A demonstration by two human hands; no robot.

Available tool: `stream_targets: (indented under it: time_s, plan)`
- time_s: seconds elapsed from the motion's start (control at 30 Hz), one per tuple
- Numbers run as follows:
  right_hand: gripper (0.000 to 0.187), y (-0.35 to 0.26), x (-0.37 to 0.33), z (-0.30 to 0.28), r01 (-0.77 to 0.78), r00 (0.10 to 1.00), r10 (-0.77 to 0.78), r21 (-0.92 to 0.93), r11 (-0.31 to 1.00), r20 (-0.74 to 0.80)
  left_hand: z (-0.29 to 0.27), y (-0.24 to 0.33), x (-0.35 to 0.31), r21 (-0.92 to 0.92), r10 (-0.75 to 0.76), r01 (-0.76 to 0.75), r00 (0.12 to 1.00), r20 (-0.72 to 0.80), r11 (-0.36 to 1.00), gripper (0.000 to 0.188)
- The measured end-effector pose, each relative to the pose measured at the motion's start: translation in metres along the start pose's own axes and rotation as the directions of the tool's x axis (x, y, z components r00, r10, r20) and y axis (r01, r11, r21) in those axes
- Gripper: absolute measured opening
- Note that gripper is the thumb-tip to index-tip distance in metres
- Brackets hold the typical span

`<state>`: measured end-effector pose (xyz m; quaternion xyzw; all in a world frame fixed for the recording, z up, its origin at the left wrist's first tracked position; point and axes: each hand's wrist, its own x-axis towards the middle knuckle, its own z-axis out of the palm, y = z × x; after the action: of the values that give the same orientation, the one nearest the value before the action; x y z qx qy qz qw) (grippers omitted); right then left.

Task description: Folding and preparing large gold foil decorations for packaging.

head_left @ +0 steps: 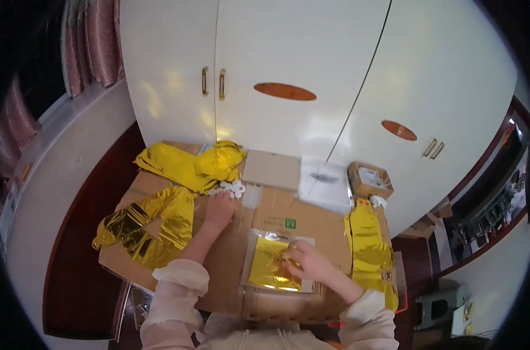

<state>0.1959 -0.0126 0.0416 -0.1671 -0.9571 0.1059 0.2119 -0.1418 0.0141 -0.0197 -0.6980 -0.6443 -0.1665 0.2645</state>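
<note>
My left hand (220, 210) reaches to a pile of small white ring-shaped pieces (235, 188) near the table's far side. Its fingers are drawn together at the pile's edge, and whatever is between them is hidden. Closer to me lies a flat clear packet (309, 240) with a folded gold foil sheet (269, 256) showing inside. My right hand (307, 261) rests over the right part of this packet, fingers spread and slightly bent.
Crumpled gold foil balloons (177, 166) cover the left of the cardboard tabletop (218, 274). More flat gold foil (371, 251) drapes the right edge. Clear plastic bags (326, 184) and a small cardboard box (370, 179) stand at the back, before a white cabinet (288, 46).
</note>
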Motion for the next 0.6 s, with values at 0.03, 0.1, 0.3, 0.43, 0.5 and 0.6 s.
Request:
stream_targets:
  time_s: [0.03, 0.1, 0.3, 0.43, 0.5, 0.6]
  plan:
    - [0.039, -0.008, -0.02, 0.001, -0.024, 1.0, 0.024, -0.004, 1.0, 0.019, -0.009, 0.005, 0.0, -0.068, -0.018, 0.018, 1.0, -0.005, 0.998, 0.01]
    - [0.047, -0.029, -0.042, 0.001, -0.042, 0.995, 0.051, -0.106, 0.993, 0.087, -0.034, 0.017, -0.011, -0.196, -0.071, 0.068, 0.997, -0.007, 0.978, 0.011]
    - [0.048, -0.034, -0.072, 0.024, -0.056, 0.989, 0.096, -0.311, 0.949, 0.116, -0.153, 0.094, -0.09, -0.796, -0.112, 0.463, 0.882, 0.458, 0.391, 0.014]
    - [0.044, -0.034, -0.066, 0.024, 0.044, 0.995, -0.01, -0.35, 0.936, 0.099, -0.148, 0.136, -0.158, -0.52, 0.01, 0.656, 0.626, 0.78, -0.547, 0.011]
    - [0.045, -0.033, -0.068, 0.026, 0.109, 0.991, -0.069, -0.371, 0.922, 0.118, -0.144, 0.149, -0.171, -0.305, 0.08, 0.59, 0.536, 0.841, -0.747, 0.008]
    - [0.045, -0.031, -0.071, 0.027, 0.168, 0.984, -0.132, -0.383, 0.909, 0.118, -0.14, 0.162, -0.173, -0.193, 0.088, 0.492, 0.491, 0.867, -0.849, 0.007]
